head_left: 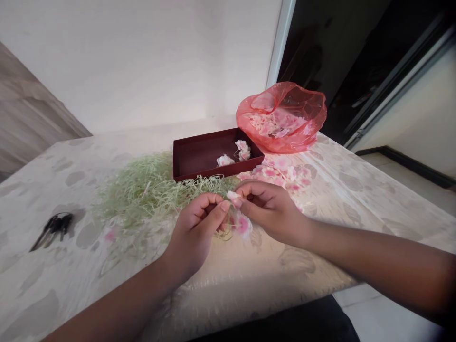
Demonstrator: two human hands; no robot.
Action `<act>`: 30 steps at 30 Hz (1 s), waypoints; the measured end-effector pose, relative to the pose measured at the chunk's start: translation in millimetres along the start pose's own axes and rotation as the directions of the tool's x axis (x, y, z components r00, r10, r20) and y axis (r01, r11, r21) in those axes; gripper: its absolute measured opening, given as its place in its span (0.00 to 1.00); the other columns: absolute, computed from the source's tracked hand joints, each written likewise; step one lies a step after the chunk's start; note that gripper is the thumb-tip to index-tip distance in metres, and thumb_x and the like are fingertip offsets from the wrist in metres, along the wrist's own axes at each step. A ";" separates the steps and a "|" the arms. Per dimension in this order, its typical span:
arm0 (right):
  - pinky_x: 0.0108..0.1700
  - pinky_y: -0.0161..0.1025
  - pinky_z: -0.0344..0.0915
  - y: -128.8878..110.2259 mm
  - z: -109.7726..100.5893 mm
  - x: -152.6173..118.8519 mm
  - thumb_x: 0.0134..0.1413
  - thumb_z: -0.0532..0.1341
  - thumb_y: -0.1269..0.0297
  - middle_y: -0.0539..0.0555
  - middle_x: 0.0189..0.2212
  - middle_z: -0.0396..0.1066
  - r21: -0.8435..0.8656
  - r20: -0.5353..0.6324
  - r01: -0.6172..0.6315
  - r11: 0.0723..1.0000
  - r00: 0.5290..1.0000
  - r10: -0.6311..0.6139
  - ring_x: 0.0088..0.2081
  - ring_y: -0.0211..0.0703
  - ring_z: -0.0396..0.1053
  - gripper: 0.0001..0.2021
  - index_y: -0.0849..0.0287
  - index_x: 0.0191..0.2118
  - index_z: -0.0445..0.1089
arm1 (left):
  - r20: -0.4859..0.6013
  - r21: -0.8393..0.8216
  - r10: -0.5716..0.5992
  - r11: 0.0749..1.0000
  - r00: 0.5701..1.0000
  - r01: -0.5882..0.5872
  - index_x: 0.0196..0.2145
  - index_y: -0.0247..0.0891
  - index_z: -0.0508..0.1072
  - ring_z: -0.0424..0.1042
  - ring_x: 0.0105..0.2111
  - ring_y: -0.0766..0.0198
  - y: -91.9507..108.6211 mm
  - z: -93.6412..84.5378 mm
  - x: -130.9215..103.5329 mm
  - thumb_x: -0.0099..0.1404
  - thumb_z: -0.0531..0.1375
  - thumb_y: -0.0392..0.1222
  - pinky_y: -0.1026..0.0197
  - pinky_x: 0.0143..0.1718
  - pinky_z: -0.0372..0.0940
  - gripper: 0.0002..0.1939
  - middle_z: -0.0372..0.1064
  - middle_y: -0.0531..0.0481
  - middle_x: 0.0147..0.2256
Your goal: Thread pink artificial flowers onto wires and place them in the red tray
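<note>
My left hand (pixel 199 228) pinches a thin pale green stem (pixel 228 203) near the table's middle. Against it, my right hand (pixel 272 211) holds a small white-pink flower (pixel 233 195) between thumb and fingers. A pink and white flower (pixel 243 225) hangs just below the fingertips. Pale green stems (pixel 142 185) lie in a tangled heap left of and behind my left hand. Beyond my hands stands a dark red open box (pixel 199 151) with a few flowers (pixel 243 150) at its right end. Loose pink petals (pixel 281 172) are piled behind my right hand.
A red translucent bag (pixel 299 137) with pink petals inside stands behind the box's right end. Dark keys (pixel 57 225) lie at the left of the patterned table (pixel 142 311). A white wall (pixel 142 61) rises behind the table.
</note>
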State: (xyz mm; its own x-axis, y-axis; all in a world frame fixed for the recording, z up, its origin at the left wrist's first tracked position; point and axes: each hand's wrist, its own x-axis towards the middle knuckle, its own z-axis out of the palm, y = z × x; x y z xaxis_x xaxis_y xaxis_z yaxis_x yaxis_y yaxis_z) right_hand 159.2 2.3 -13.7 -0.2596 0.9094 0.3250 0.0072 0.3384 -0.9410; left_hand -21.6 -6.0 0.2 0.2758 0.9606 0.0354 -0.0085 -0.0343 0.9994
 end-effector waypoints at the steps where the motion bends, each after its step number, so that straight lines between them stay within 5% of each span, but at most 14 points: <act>1: 0.33 0.37 0.59 1.0 1.5 -1.2 0.61 0.65 0.62 0.50 0.30 0.67 0.001 0.002 -0.001 1.000 1.000 0.001 0.31 0.37 0.62 0.09 0.59 0.31 0.71 | -0.005 0.011 0.011 1.000 1.000 -0.010 0.28 0.38 0.71 0.61 0.22 0.73 0.7 -0.3 0.3 0.69 0.61 0.42 0.70 0.25 0.58 0.11 0.64 0.59 0.21; 12: 0.33 0.37 0.61 1.1 9.8 -1.2 0.64 0.63 0.60 0.48 0.26 0.66 0.071 -0.060 -0.027 0.997 0.998 0.031 0.29 0.37 0.63 0.10 0.59 0.33 0.71 | 0.000 0.024 -0.012 1.000 1.000 0.012 0.30 0.39 0.73 0.64 0.24 0.71 -0.1 -2.7 -0.5 0.66 0.63 0.43 0.68 0.26 0.59 0.08 0.67 0.57 0.23; 18: 0.34 0.36 0.62 4.8 7.8 -2.9 0.63 0.64 0.63 0.49 0.29 0.68 0.017 -0.077 0.052 0.999 0.996 -0.050 0.30 0.36 0.64 0.06 0.58 0.34 0.72 | -0.004 0.025 -0.015 1.000 1.000 0.015 0.30 0.39 0.76 0.71 0.29 0.69 4.2 -1.6 -2.5 0.67 0.62 0.42 0.67 0.32 0.65 0.08 0.75 0.54 0.28; 30: 0.35 0.38 0.65 0.4 15.6 -7.8 0.66 0.60 0.62 0.49 0.29 0.67 -0.059 -0.092 0.099 0.993 0.990 -0.104 0.31 0.38 0.66 0.08 0.57 0.34 0.70 | 0.001 -0.082 -0.008 0.997 1.000 0.008 0.26 0.38 0.75 0.68 0.25 0.70 4.0 -1.1 -3.4 0.65 0.63 0.40 0.67 0.28 0.64 0.09 0.71 0.55 0.23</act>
State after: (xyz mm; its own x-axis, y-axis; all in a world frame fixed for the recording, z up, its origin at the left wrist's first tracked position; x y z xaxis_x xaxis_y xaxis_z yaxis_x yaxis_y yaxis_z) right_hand 146.2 -8.4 -18.1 -0.1688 0.8877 0.4283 0.0382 0.4401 -0.8971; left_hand -23.7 -9.1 4.1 0.2768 0.9605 0.0276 -0.0848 -0.0042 0.9964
